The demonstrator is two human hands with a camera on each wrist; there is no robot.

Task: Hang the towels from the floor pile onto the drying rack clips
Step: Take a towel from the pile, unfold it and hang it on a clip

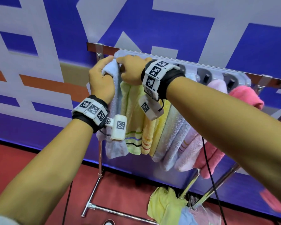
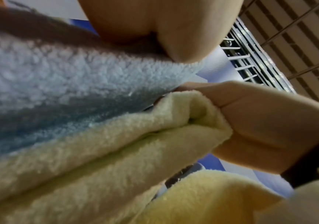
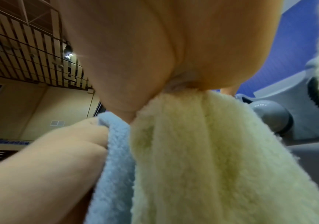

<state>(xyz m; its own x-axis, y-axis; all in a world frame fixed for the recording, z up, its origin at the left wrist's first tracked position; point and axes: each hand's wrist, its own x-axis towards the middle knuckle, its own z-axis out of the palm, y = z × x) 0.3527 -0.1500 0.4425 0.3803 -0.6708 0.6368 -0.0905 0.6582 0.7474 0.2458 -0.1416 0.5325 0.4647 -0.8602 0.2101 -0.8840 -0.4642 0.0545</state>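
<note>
Being hung at the left end of the drying rack (image 1: 182, 62): a pale blue towel (image 1: 113, 101), its top corner bunched just under the leftmost clip, the clip itself hidden behind the fingers. Gripping that bunched top edge, the left hand (image 1: 101, 78), fingers curled round the cloth. Closing in from the right, the right hand (image 1: 130, 70), fingers curled and pinching at the top, touching both the blue towel and the pale green towel (image 1: 130, 114) beside it; in the right wrist view, seemingly holding the green one's gathered top. Not possible to tell whether the blue towel is clipped yet.

Already hanging along the rack to the right: yellow, white, pale pink and hot pink (image 1: 246, 98) towels, packed side by side. Looking nearly done, judging by the filled clips.

Still lying on the red floor near the rack's foot: a small pile (image 1: 169, 207) of yellow, blue and pink cloth, waiting.
</note>
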